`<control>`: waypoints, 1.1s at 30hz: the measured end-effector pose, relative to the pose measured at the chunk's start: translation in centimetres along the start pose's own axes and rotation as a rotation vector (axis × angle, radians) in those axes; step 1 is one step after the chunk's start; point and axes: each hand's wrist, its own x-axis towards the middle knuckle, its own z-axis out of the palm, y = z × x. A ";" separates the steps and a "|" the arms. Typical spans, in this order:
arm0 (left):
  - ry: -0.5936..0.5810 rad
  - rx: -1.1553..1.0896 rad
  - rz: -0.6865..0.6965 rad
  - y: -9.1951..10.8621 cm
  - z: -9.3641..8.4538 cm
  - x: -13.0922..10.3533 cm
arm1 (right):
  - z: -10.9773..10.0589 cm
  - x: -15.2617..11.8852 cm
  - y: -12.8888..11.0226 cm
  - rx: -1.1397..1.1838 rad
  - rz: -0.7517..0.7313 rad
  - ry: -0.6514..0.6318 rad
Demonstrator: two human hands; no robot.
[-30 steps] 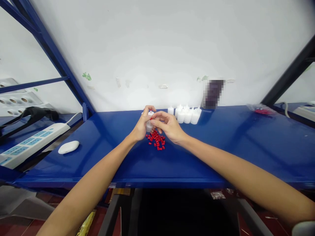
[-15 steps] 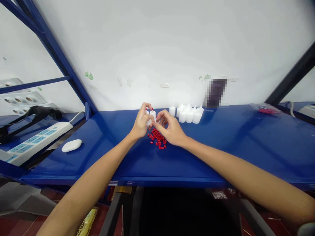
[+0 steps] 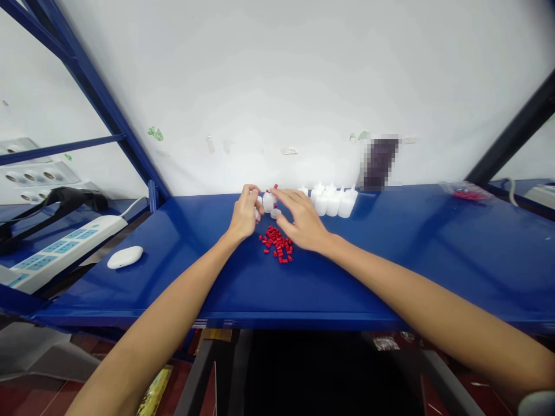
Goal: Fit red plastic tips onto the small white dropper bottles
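Observation:
My left hand (image 3: pixel 245 215) is curled around a white bottle (image 3: pixel 257 213), most of it hidden by the fingers. To its right, my right hand (image 3: pixel 303 219) has its fingers stretched out and its thumb apart, beside white bottles with red caps. One such bottle (image 3: pixel 267 202) stands between the hands, and another (image 3: pixel 275 213) is partly behind my right thumb. A red cap (image 3: pixel 276 186) shows at my right fingertips; what it sits on is hidden. Loose red caps (image 3: pixel 277 242) lie in a pile in front of the hands.
Several white bottles without red caps (image 3: pixel 333 203) stand against the wall, right of my right hand. On the blue table (image 3: pixel 208 289) are a white case (image 3: pixel 125 257) at left and a plastic bag with red pieces (image 3: pixel 466 191) at far right. A power strip (image 3: pixel 65 248) lies beyond the left edge.
My right hand's fingers have gone from a pinch to stretched out. My left hand has moved slightly left and lower, with its fingers more curled, and more of the red-capped bottles shows between the hands.

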 end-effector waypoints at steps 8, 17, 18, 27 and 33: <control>0.133 0.351 0.027 -0.7 -1.2 0.8 | 0.5 -0.4 2.4 -0.193 0.127 -0.401; 0.008 0.251 0.086 0.2 -0.8 0.4 | 0.9 -0.4 2.7 -0.110 0.143 -0.471; -0.012 0.243 0.096 0.3 -0.8 0.4 | 0.9 -0.4 2.7 -0.119 0.133 -0.463; -0.132 -0.055 0.068 0.3 -1.1 0.5 | 0.9 -0.4 3.3 0.047 0.047 -0.439; -0.029 0.068 0.129 0.0 -1.4 0.5 | 0.3 -0.4 4.0 0.109 -0.048 -0.370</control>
